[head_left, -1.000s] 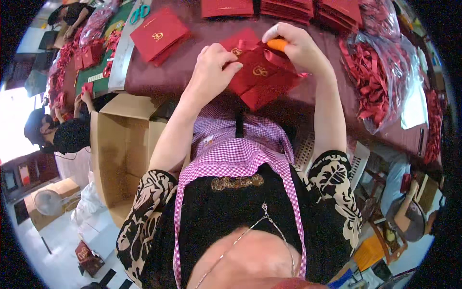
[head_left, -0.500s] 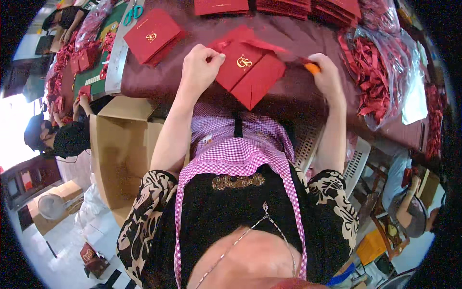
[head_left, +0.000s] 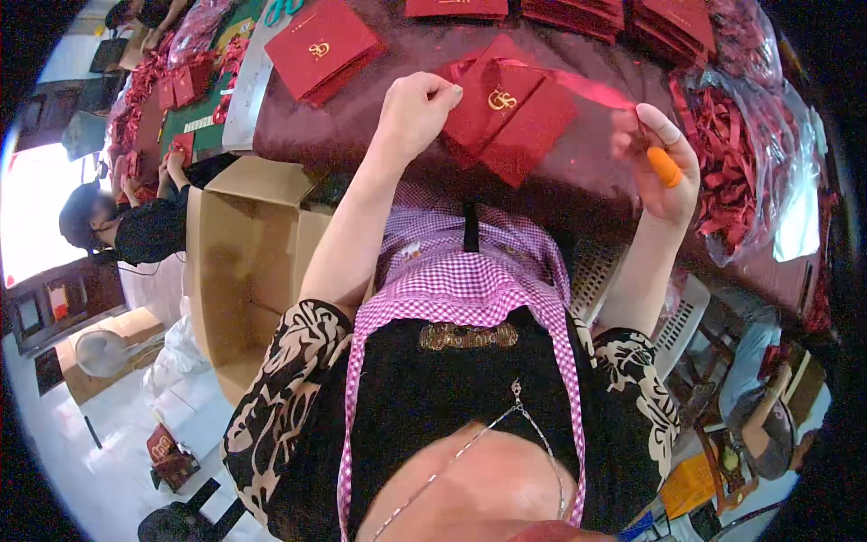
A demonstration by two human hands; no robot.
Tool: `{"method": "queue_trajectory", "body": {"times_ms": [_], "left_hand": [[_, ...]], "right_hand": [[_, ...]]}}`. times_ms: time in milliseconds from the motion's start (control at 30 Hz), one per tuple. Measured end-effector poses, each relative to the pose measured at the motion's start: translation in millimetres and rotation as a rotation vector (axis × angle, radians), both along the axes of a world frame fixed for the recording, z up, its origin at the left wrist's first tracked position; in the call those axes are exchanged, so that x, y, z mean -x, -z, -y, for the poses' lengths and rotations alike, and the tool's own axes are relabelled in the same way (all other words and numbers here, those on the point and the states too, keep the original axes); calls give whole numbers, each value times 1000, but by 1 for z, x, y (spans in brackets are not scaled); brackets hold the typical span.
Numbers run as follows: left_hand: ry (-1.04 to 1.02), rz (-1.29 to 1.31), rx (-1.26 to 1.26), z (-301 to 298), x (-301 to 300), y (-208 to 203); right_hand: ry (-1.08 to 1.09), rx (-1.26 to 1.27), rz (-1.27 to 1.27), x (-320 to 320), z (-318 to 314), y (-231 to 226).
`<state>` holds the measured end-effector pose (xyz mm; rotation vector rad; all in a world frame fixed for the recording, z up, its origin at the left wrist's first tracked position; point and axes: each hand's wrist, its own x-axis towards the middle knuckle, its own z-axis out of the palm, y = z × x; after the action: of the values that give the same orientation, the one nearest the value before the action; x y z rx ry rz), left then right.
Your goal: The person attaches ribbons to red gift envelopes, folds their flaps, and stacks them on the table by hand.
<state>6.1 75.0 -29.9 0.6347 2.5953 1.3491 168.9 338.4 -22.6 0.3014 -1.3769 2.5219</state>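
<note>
A red card box (head_left: 537,135) with a gold emblem lies on the dark red tablecloth in front of me, turned at an angle, a seam running across its face. Over its far part stretches a shiny red ribbon (head_left: 587,88). My left hand (head_left: 415,116) is closed at the box's left side, pinching the ribbon near its left end; its fingertips partly hide the grip. To the right of the box, my right hand (head_left: 664,167) holds the ribbon's other stretch at its fingertips, some fingers blurred. An orange finger cover (head_left: 664,167) sits on one of its fingers.
Stacked red boxes (head_left: 325,50) lie at the left, with more piles (head_left: 673,27) along the far side. Teal scissors (head_left: 282,11) are at the far left. A clear bag of red ribbons (head_left: 727,172) lies right. An open carton (head_left: 244,271) stands left; co-workers sit on both sides.
My right hand has moved right and turned, its fingers opening out more, and the ribbon is drawn out farther. The whole view has shifted, so the table things appear farther right and higher.
</note>
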Motion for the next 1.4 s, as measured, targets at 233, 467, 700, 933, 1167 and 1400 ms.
{"method": "queue_trajectory", "body": {"times_ms": [233,467,700,933,1167,1400], "left_hand": [[120,35,73,7,1,1],[227,135,-13,4,-5,-10],[187,5,-27,2,-11,-11],[138,-169,-84,-4,-23,-19],[168,-268,-96,-5,-30,-26],[198,-326,-104,-7,-33,-26]], "right_hand": [[154,-393,168,11,16,-5],[642,-1095,14,30,39,10],[714,-1330,-184,45,91,13],[754,-1480,-172,51,109,10],[755,-1486,-152,53,112,5],[748,-1530,-162,54,112,2]]}}
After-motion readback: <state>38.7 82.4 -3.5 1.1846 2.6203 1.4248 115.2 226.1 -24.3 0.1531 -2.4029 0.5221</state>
